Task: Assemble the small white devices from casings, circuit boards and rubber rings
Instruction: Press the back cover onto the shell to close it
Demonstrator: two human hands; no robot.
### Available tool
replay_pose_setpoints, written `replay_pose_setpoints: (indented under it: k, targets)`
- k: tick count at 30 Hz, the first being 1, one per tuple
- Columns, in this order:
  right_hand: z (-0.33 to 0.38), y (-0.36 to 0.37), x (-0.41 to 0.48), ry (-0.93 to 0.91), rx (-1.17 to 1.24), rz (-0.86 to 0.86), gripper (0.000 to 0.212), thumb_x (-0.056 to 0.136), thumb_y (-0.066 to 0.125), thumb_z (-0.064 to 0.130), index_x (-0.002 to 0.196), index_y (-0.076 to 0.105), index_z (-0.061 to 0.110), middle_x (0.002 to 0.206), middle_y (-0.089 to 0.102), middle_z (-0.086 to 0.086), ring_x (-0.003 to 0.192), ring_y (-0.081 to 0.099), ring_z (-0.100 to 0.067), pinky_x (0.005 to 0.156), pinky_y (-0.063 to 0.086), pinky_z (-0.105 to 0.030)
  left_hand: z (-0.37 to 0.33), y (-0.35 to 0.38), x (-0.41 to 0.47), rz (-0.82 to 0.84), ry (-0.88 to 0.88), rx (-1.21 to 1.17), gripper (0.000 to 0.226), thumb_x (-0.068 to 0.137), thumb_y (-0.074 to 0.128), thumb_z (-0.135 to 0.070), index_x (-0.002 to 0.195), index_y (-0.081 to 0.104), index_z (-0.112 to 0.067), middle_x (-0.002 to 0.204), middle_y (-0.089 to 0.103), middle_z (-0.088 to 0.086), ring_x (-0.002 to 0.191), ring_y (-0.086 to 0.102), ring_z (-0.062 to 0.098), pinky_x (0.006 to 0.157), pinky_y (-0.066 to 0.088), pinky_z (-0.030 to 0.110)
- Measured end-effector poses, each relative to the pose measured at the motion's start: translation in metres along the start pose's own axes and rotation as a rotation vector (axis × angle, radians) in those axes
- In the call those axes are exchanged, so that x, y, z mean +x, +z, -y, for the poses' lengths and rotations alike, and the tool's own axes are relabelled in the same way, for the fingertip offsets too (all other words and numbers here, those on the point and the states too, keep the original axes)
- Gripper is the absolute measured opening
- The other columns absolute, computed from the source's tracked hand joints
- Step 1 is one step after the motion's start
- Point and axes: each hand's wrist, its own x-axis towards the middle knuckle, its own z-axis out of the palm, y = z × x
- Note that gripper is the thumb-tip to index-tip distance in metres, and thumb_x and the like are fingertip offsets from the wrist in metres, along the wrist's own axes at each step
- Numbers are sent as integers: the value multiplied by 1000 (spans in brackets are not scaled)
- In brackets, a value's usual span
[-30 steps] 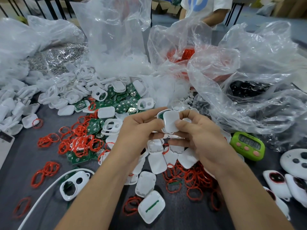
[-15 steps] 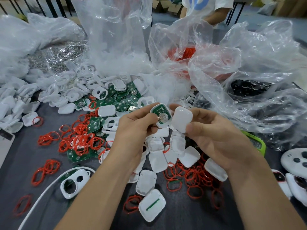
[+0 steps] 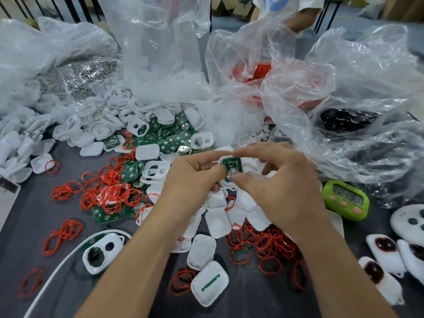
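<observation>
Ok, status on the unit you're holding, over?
Left hand grips the casing, circuit board lying in it. Right hand pinches the casing top and bottom, thumb on the board. No cover on yet. Nothing in the way.

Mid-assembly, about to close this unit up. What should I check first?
1. Grip: left hand holds the casing: ok.
2. The circuit board lies inside the casing: ok.
3. Circuit board fully seated: cannot tell; right hand pinches it, hiding its lower end.
4. Rubber ring fitted on this casing: cannot tell.
5. Loose covers lie just below the hands: ok.
6. Spare red rings lie beside the right forearm: ok.
</observation>
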Motion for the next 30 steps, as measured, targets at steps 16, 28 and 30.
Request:
replay_pose_setpoints:
  k: [16, 28, 30]
  targets:
    - [5, 13, -5, -113, -47, -172, 38, 78, 87, 8, 112, 80, 23, 107, 76, 9, 89, 72, -7, 82, 62, -34, 1, 0, 1, 335, -186, -415, 40, 103, 47, 4, 125, 73, -17, 108, 69, 17, 82, 55, 26, 80, 62, 31]
    - [14, 25, -11, -120, -214, -313, 31, 77, 88, 8, 105, 80, 18, 92, 77, 4, 77, 70, -12, 77, 43, -13, 4, 4, 6, 223, -328, -622, 31, 103, 48, -1, 126, 69, -1, 98, 66, 13, 50, 58, 10, 67, 63, 31]
    - [13, 25, -10, -97, -179, -312, 31, 76, 90, 9, 105, 81, 16, 90, 78, 3, 75, 71, -11, 78, 43, -11, 4, 5, 6, 211, -355, -633, 27, 100, 52, -4, 119, 73, -2, 109, 66, 19, 68, 58, 18, 71, 63, 34]
